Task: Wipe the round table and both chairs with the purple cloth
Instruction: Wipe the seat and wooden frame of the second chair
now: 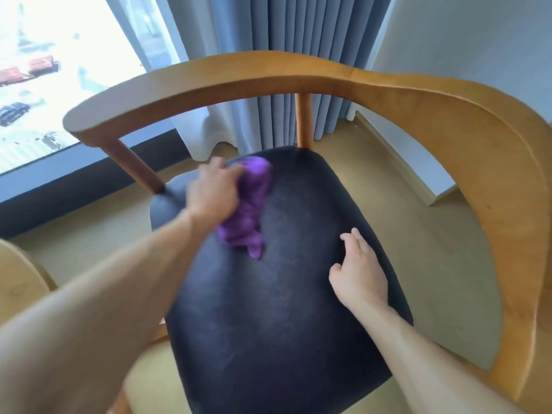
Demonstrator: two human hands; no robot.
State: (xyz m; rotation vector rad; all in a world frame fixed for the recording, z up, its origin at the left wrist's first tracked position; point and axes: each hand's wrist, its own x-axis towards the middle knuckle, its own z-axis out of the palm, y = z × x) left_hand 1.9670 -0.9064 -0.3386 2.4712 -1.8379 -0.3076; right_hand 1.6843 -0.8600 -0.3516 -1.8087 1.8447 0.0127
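The chair (493, 162) is being flanked by curtains (298, 55) and a window (59, 70) behind. The purple cloth (249, 204), lengthwise front-to-back on the dark seat (283, 324), is being gripped by the left hand (213, 192); the right hand (358, 270) is being rested flat, fingers relaxed.

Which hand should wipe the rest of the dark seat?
The left hand: it already grips the crumpled purple cloth on the dark padded seat. The right hand rests open, holding nothing.
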